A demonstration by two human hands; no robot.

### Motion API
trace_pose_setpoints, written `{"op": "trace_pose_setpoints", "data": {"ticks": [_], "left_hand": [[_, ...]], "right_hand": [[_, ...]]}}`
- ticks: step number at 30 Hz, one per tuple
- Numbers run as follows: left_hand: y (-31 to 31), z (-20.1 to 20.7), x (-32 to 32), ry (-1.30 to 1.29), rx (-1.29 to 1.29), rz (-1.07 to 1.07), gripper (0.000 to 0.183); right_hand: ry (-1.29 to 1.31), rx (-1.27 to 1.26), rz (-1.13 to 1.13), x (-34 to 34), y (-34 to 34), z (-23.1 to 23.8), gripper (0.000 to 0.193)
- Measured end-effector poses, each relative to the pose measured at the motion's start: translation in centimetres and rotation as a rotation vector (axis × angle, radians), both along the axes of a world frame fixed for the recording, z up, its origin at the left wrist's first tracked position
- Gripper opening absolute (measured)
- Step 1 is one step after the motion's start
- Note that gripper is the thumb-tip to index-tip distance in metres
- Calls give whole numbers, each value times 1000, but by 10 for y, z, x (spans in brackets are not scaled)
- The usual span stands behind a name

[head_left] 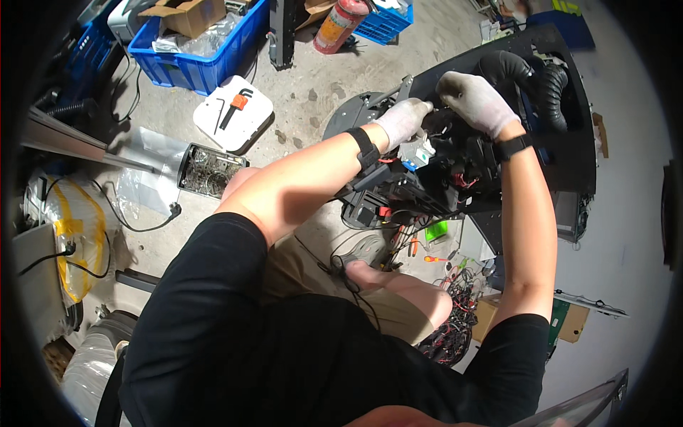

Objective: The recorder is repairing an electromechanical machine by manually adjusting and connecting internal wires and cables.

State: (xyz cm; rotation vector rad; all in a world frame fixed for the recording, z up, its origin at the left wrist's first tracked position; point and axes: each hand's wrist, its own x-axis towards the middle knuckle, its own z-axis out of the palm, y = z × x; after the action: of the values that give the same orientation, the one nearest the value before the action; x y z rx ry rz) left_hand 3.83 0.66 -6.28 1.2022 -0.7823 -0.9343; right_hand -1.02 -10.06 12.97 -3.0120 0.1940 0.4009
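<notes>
Both my hands wear white work gloves with dark wrist bands. They are over a black machine (398, 186) full of cables, brackets and small parts. My left hand (404, 122) is at the machine's upper left, its fingers pressed together near a metal bracket (405, 89); what they hold, if anything, is too small to make out. Farther right, my right hand (475, 99) is curled above the dark inner parts, beside a ribbed black hose (551, 96). Its fingertips are turned away, so their contents stay hidden. A white connector with a blue part (418, 153) lies just below the left hand.
A white stool (252, 132) at the left bears a hex key set (237, 107). Behind it stands a blue crate (186, 70) with a cardboard box; a red cylinder (340, 27) is farther right. Screwdrivers (435, 259) and a tangle of wires (455, 313) lie on the floor by my leg.
</notes>
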Motion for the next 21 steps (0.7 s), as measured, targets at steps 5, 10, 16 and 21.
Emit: {"op": "trace_pose_setpoints", "data": {"ticks": [5,10,16,21], "left_hand": [[1,17,1,-26,20,-127,34],[-2,20,-10,-279,92,42,72],[-8,16,-7,-368,98,15,68],[-6,18,-4,-343,70,4,67]], "right_hand": [[276,-111,-35,20,-15,-12,25],[364,-186,-15,32,-11,-11,26],[400,-126,-24,34,-10,-16,27],[381,-153,-11,31,-5,-13,26]]}}
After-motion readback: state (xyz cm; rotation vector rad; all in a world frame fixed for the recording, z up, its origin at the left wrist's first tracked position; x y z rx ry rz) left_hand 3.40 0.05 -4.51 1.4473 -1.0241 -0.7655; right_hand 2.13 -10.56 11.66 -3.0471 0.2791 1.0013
